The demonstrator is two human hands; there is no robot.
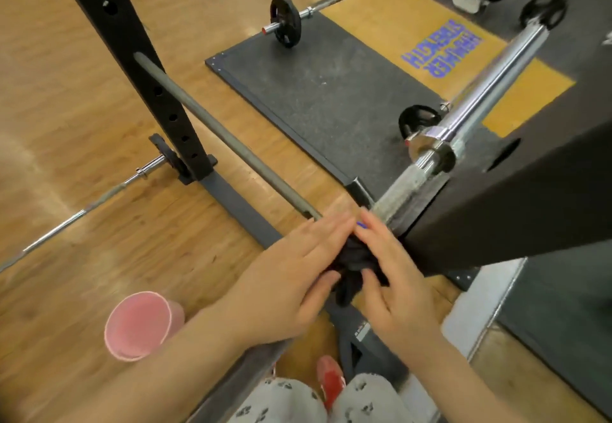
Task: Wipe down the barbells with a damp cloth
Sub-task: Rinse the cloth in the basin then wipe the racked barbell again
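Both hands, left hand (pixel 291 277) and right hand (pixel 394 277), press a dark cloth (pixel 356 262) beside the barbell (pixel 477 104).

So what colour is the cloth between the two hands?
Black; the cloth shows bunched between the left hand and right hand in the head view.

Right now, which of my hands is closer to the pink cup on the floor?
Left. Your left hand is just up and right of the pink cup, pressing the dark cloth. Your right hand is farther, on the cloth's other side.
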